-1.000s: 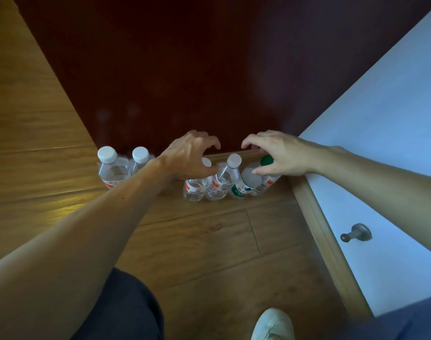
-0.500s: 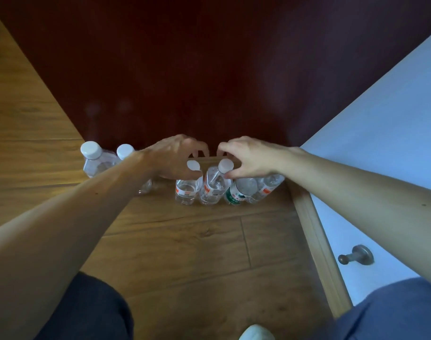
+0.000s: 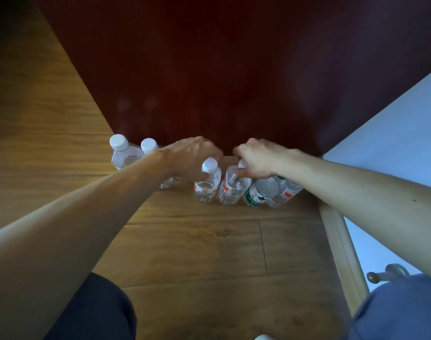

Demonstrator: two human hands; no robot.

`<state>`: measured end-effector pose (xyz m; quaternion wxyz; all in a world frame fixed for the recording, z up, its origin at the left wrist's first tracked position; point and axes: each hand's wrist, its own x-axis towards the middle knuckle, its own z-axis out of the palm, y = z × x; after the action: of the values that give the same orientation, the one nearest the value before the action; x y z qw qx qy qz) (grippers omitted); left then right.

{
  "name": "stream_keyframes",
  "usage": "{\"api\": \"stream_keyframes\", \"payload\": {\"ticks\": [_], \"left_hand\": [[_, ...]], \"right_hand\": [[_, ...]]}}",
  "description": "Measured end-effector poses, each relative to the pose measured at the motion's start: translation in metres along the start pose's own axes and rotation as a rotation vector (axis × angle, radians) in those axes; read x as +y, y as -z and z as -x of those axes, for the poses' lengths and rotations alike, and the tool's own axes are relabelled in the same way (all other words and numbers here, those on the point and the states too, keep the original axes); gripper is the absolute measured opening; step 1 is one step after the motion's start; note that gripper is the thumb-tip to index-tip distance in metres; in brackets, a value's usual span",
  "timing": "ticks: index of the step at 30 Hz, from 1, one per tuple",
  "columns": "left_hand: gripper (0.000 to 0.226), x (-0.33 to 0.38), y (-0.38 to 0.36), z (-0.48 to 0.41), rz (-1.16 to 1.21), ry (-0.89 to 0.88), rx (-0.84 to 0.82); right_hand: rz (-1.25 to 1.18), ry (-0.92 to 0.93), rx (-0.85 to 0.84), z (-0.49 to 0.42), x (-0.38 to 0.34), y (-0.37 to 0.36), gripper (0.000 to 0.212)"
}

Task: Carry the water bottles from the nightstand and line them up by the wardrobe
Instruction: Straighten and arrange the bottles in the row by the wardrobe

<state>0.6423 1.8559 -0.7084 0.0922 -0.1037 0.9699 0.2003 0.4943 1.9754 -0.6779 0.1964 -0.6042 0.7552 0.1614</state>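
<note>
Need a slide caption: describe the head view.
Left hand and right hand each grip a water bottle in the row beside the dark wardrobe.

None of the print can be read. The water bottle (image 3: 205, 190) left of centre bears a white label with red print, blurred beyond reading. The second bottle (image 3: 231, 191) and the rightmost bottle (image 3: 286, 193) have labels of the same kind. Between these two, the green-labelled bottle (image 3: 255, 198) carries white characters and a small emblem, too small to make out.
</note>
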Motion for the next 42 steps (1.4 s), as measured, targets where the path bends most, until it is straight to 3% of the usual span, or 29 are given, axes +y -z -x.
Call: {"api": "stream_keyframes", "payload": {"ticks": [4,7,10,20,24,30,42], "left_hand": [[0.024,0.000,-0.001,0.000,0.034,0.020,0.018],[0.014,0.001,-0.005,0.002,0.040,-0.009,0.057],[0.023,0.000,-0.008,0.002,0.030,-0.022,0.081],[0.021,-0.012,-0.003,0.019,0.131,0.061,0.162],[0.018,-0.018,0.001,0.026,0.214,0.130,0.258],[0.028,-0.021,0.005,0.028,0.205,0.279,0.275],[0.042,-0.024,0.006,0.031,0.267,0.414,0.355]], "right_hand": [[-0.043,-0.012,0.018,0.003,0.003,0.000,0.031],[-0.050,-0.021,0.019,0.005,0.002,-0.001,0.030],[-0.044,-0.029,0.023,0.006,0.003,-0.002,0.028],[-0.156,-0.004,0.054,0.005,0.000,0.001,0.021],[-0.130,0.027,0.076,0.003,-0.006,0.001,0.021],[-0.116,0.070,0.112,-0.002,-0.010,0.001,0.023],[-0.122,0.138,0.216,-0.024,-0.021,0.001,0.031]]}}
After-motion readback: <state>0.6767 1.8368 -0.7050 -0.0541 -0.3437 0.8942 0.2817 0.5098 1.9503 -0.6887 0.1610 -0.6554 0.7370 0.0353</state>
